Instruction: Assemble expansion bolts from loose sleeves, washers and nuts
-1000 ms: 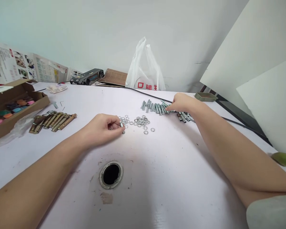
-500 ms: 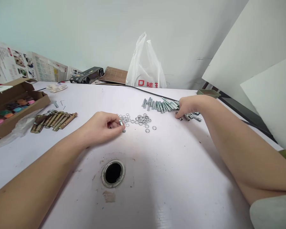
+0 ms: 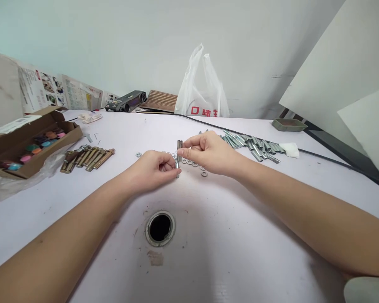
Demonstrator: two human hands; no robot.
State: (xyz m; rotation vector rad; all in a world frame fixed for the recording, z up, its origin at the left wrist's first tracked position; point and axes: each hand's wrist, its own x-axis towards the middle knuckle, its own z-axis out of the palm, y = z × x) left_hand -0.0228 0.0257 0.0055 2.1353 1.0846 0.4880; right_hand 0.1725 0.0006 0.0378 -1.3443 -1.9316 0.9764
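My left hand (image 3: pixel 156 169) pinches a small silver bolt (image 3: pixel 177 165), held upright over the white table. Just above it, my right hand (image 3: pixel 204 152) grips a metal sleeve (image 3: pixel 180 148) between thumb and fingers, lined up with the bolt's upper end. Whether the two parts touch is too small to tell. Silver washers (image 3: pixel 189 162) lie behind and under my hands, partly hidden. Right of them is a pile of metal sleeves (image 3: pixel 262 148), with silver bolts (image 3: pixel 235 139) beside it, partly covered by my right hand.
Brass-coloured anchor bolts (image 3: pixel 88 158) lie at left, near a cardboard box (image 3: pixel 74 132) of coloured items. A round hole with a metal rim (image 3: pixel 148 229) is in the table's front. A white plastic bag (image 3: pixel 202 90), a black cable and a green tray (image 3: pixel 289 125) are at the back.
My right hand has come left from the sleeve pile with a metal sleeve and now holds it above the bolt in my left hand. The camera view has shifted slightly.
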